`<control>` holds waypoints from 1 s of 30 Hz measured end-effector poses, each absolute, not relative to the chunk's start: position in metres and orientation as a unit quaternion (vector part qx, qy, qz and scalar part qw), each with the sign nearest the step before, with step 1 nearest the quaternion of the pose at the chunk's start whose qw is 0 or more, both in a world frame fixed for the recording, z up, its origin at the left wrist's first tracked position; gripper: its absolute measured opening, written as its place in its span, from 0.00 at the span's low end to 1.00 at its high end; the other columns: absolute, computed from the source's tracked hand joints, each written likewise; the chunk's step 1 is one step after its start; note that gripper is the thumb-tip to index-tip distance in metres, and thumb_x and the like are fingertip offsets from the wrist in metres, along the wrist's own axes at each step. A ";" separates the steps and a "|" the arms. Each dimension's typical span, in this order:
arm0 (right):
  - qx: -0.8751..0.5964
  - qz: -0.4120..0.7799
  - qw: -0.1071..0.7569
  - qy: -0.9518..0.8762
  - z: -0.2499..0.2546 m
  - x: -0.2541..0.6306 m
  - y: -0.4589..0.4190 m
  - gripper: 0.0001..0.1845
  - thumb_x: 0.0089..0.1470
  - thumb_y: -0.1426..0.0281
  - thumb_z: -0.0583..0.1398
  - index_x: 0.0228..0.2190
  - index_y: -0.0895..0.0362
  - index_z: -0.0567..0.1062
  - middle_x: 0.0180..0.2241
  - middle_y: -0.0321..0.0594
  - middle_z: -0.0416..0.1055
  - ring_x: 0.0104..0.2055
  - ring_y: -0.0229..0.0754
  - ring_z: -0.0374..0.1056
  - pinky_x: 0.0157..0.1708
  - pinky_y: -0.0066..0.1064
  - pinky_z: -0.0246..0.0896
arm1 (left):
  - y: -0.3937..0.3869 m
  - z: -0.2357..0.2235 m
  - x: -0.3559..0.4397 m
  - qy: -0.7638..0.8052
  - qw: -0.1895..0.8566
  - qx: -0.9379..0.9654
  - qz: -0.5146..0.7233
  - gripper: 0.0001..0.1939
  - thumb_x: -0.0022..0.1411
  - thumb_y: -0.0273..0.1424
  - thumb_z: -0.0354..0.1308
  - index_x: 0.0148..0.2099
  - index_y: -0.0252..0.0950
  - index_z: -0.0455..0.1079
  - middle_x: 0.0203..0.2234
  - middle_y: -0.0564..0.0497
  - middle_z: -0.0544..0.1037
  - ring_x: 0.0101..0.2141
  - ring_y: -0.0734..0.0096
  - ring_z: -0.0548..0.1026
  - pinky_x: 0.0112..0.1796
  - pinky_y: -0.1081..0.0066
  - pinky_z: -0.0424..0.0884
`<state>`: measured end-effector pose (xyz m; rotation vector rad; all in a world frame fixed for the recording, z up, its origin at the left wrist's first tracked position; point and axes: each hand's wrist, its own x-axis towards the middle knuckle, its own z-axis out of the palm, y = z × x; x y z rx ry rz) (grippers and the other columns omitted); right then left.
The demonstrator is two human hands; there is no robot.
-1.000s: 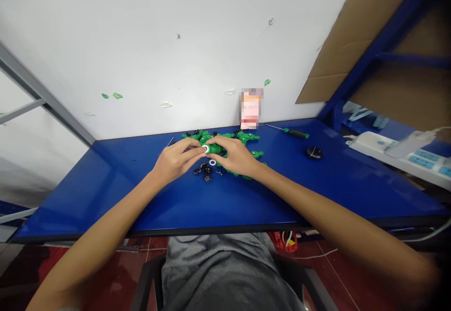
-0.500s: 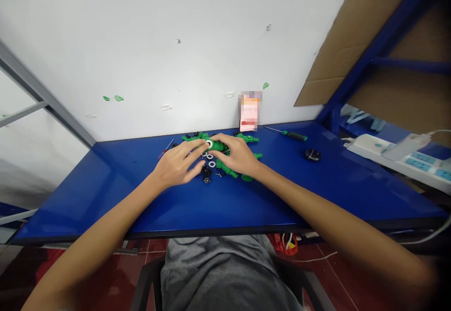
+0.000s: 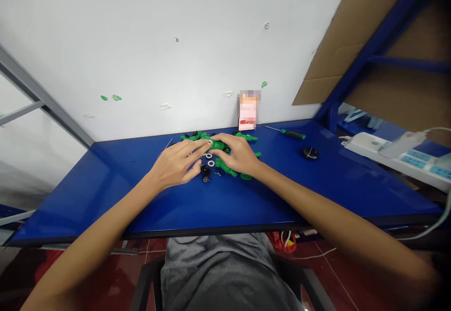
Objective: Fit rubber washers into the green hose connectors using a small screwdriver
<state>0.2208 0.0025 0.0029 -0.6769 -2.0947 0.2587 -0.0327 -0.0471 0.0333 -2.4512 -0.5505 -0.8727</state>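
Observation:
My right hand [image 3: 241,153] is closed around a green plastic hose fitting [image 3: 220,145] and holds it just above the table, its round open end toward the left. At that end, a white ring shows partly under the fingertips of my left hand [image 3: 178,163]. The left fingers are stretched out, with the thumb apart from them. Below the held fitting lie white flat washers [image 3: 211,163] and small black parts [image 3: 205,172]. Another green fitting [image 3: 225,166] and a green disc [image 3: 245,176] lie near my right hand, with more green fittings [image 3: 249,137] behind it.
A green-and-black screwdriver [image 3: 293,134] and a black mouse-like object [image 3: 310,152] lie to the right. Another screwdriver's shaft [image 3: 169,143] shows behind my left hand. A blurred card [image 3: 248,111] leans on the wall. A white power strip [image 3: 405,153] stands beyond the table's right edge.
My left fingertips have moved slightly further over the fitting's open end and cover more of the white ring. My right hand keeps its hold. The whole view has shifted a little.

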 end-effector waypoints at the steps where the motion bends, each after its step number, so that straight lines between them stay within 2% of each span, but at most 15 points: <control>1: -0.275 0.102 0.445 -0.846 0.002 0.221 0.003 0.12 0.67 0.64 0.66 0.50 0.53 0.80 0.46 0.46 0.85 0.45 0.53 0.81 0.46 0.43 0.75 | -0.047 0.032 -0.032 -0.204 0.229 -0.894 -0.325 0.31 0.72 0.24 0.55 0.74 0.37 0.65 0.60 0.38 0.81 0.51 0.55 0.84 0.52 0.54 0.82; 7: -0.260 0.116 0.441 -0.851 0.001 0.213 -0.002 0.11 0.68 0.65 0.65 0.50 0.53 0.79 0.46 0.45 0.84 0.45 0.52 0.80 0.47 0.42 0.74 | -0.045 0.025 -0.034 -0.185 0.182 -0.881 -0.395 0.27 0.69 0.21 0.56 0.67 0.39 0.72 0.53 0.42 0.84 0.44 0.61 0.83 0.46 0.60 0.83; 12: -0.225 0.137 0.438 -0.860 0.010 0.209 -0.007 0.10 0.69 0.65 0.65 0.50 0.53 0.78 0.46 0.44 0.83 0.44 0.49 0.79 0.46 0.41 0.73 | -0.047 0.031 -0.039 -0.218 0.187 -0.857 -0.428 0.19 0.69 0.27 0.58 0.60 0.41 0.79 0.49 0.41 0.82 0.39 0.63 0.80 0.39 0.64 0.80; 17: -0.216 0.134 0.442 -0.860 0.012 0.216 -0.005 0.10 0.69 0.66 0.64 0.50 0.52 0.78 0.46 0.44 0.83 0.46 0.50 0.79 0.48 0.42 0.74 | -0.047 0.031 -0.044 -0.204 0.239 -0.875 -0.368 0.24 0.70 0.30 0.56 0.65 0.42 0.76 0.37 0.47 0.81 0.35 0.66 0.80 0.33 0.70 0.74; 20: -0.206 0.127 0.443 -0.863 0.013 0.218 -0.005 0.10 0.70 0.66 0.62 0.51 0.51 0.78 0.47 0.44 0.82 0.47 0.50 0.79 0.50 0.44 0.74 | -0.047 0.031 -0.044 -0.193 0.246 -0.875 -0.368 0.25 0.69 0.29 0.55 0.67 0.41 0.73 0.38 0.48 0.82 0.35 0.67 0.81 0.30 0.71 0.71; 23: -0.196 0.125 0.437 -0.869 0.015 0.219 -0.007 0.10 0.70 0.67 0.61 0.51 0.50 0.78 0.47 0.44 0.82 0.47 0.49 0.79 0.49 0.43 0.74 | -0.049 0.031 -0.043 -0.182 0.231 -0.881 -0.372 0.22 0.70 0.28 0.54 0.63 0.39 0.74 0.39 0.47 0.83 0.34 0.68 0.82 0.29 0.71 0.69; 30: -0.188 0.126 0.440 -0.869 0.011 0.219 -0.007 0.10 0.69 0.69 0.62 0.51 0.51 0.78 0.46 0.44 0.83 0.46 0.49 0.79 0.48 0.43 0.74 | -0.050 0.033 -0.045 -0.199 0.212 -0.896 -0.334 0.20 0.71 0.26 0.53 0.61 0.39 0.75 0.35 0.50 0.83 0.29 0.72 0.79 0.27 0.71 0.67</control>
